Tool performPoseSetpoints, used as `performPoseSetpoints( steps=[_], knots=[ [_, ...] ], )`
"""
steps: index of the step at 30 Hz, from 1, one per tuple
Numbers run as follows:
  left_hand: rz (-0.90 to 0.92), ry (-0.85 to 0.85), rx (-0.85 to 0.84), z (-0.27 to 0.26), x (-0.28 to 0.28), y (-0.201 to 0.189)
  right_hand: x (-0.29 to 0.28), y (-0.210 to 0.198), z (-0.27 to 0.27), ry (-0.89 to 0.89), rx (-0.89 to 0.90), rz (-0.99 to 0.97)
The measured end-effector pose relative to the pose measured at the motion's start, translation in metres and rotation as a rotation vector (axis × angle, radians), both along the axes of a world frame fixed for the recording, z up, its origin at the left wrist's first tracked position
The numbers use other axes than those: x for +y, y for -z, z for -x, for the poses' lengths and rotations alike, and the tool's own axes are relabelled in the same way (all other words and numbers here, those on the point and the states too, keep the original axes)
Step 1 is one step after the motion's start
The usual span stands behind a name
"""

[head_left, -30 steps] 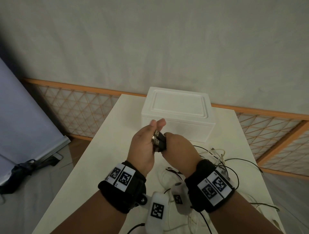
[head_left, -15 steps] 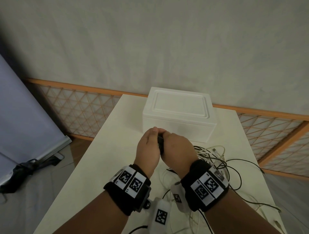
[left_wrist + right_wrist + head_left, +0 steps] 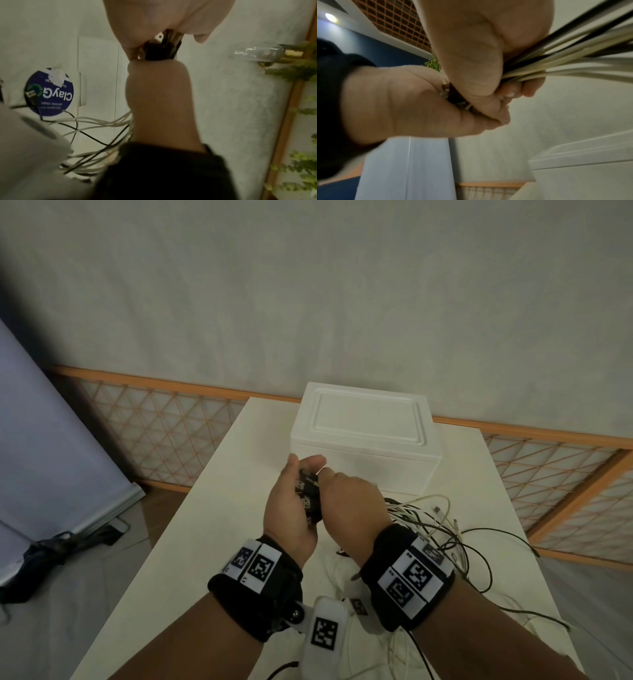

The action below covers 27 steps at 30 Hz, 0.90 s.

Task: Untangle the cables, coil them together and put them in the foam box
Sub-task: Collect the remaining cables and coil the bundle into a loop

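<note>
Gathering the plug ends: the right hand (image 3: pixel 349 501) closes its grip round a bundle of thin black and white cables (image 3: pixel 442 529), whose black USB plugs with metal tips (image 3: pixel 306 494) stick out toward the left hand (image 3: pixel 291 508). The left hand's curled fingers and thumb press against those plugs, so both grips are closed on the same bundle, held above the pale desk (image 3: pixel 219 508). The loose lengths trail down to the desk at the right, still crossed over one another. The white rectangular foam box (image 3: pixel 366 446) stands just beyond the hands with its lid on.

Likely fault, as a judgement: coiling from here could tighten the crossings in the trailing lengths into knots, and a plug could slip from the crowded grip; the shut lid also needs a free hand.

Legible writing: the left-wrist view shows a round blue sticker (image 3: pixel 49 93) reading "ClayG", upside down; its smaller print is unreadable.
</note>
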<state>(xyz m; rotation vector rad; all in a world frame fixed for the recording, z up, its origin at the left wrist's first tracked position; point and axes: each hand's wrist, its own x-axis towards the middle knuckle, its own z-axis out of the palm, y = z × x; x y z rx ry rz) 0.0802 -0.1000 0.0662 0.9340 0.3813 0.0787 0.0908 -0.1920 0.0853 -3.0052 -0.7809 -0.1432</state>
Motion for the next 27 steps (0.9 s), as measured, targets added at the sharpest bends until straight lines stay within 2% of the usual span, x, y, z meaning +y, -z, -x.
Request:
performPoseSetpoints(
  steps=[2,7,12,16,17,20,21,27],
  knots=[
    [-0.035,-0.014,0.000,-0.001,-0.002,0.000,0.004,-0.001,0.003,-0.058,-0.015,0.016],
    [-0.075,0.070,0.142,-0.005,0.005,-0.002,0.002,-0.001,0.001,-0.101,0.003,0.058],
    [-0.181,0.178,0.245,-0.007,0.004,0.001,-0.004,0.009,-0.010,-0.023,0.059,0.025],
    [-0.277,0.163,0.217,-0.007,0.003,0.003,-0.002,0.010,-0.009,0.019,0.084,-0.049],
    [-0.206,0.164,0.220,-0.008,0.006,0.002,-0.001,0.009,-0.010,0.021,0.083,-0.047],
    [0.229,0.200,0.274,-0.010,0.019,-0.006,-0.001,0.003,-0.009,-0.018,0.060,0.019],
    [0.255,0.218,0.286,-0.012,0.021,-0.006,0.000,0.002,-0.008,-0.037,0.041,0.042],
    [0.021,0.153,0.318,-0.009,0.011,0.001,0.004,0.002,0.003,-0.075,-0.001,0.087]
  ],
)
